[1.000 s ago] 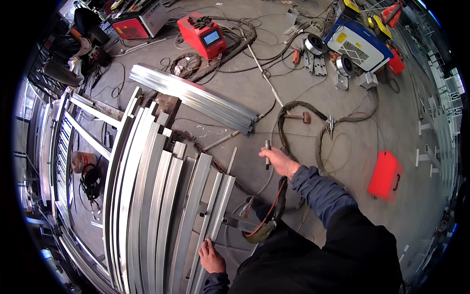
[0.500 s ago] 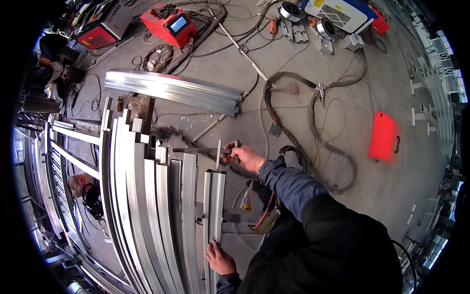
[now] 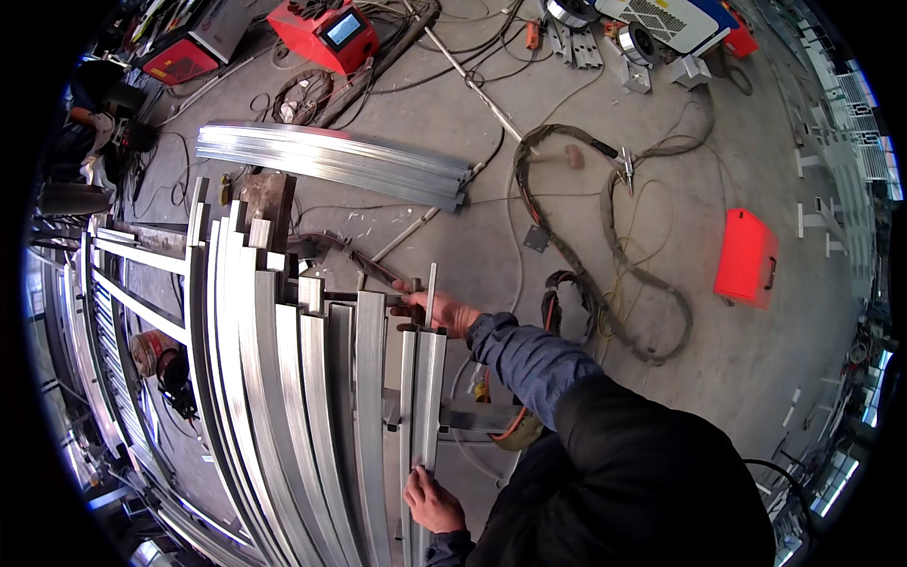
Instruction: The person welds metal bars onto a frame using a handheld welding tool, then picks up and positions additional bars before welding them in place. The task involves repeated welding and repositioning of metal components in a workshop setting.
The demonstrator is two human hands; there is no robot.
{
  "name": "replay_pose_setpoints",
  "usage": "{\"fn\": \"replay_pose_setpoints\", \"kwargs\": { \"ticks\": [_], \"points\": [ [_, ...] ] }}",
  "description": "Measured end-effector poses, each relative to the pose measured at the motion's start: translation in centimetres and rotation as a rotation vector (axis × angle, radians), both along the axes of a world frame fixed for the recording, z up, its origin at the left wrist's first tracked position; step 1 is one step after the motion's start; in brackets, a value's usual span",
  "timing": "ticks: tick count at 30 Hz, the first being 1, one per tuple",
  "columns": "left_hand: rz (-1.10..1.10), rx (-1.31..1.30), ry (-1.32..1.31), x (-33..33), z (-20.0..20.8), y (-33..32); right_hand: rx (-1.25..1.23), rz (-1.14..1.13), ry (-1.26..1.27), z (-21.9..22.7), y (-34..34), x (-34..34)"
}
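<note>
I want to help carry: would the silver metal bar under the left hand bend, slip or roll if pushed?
The silver metal bar under the left hand would probably be stiff: it's metal with crisp edges. Its smooth, shiny face might be slippery. Flat sides make rolling unlikely.

a smooth grey concrete floor (image 3: 704,387), crossed by thick dark looping cables (image 3: 559,129), catches soft pale light. bright barred windows (image 3: 839,491) glow at the lower right rim (rather bent there). a red boxy machine with a lit screen (image 3: 321,42) stands at the far upper left.
</note>
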State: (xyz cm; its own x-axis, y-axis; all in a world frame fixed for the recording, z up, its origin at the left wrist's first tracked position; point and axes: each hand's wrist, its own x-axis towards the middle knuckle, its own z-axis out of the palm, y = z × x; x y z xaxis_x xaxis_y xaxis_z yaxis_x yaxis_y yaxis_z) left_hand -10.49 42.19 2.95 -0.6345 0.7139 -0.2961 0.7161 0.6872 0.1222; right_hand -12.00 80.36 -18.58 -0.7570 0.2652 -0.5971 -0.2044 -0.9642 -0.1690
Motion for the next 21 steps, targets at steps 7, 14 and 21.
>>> {"fn": "replay_pose_setpoints", "kwargs": {
  "ticks": [7,14,21],
  "points": [
    [-0.027,0.018,-0.014,-0.9,-0.5,-0.2,0.625,0.281,0.095,-8.0,-0.4,-4.2],
    [0.010,0.020,-0.030,-0.6,-0.2,0.1,0.852,0.506,-0.222,-4.2,1.2,-5.6],
    [-0.020,0.052,0.025,-0.8,-0.4,0.3,0.327,0.115,0.380,-3.4,0.8,-5.1]
  ]
}}
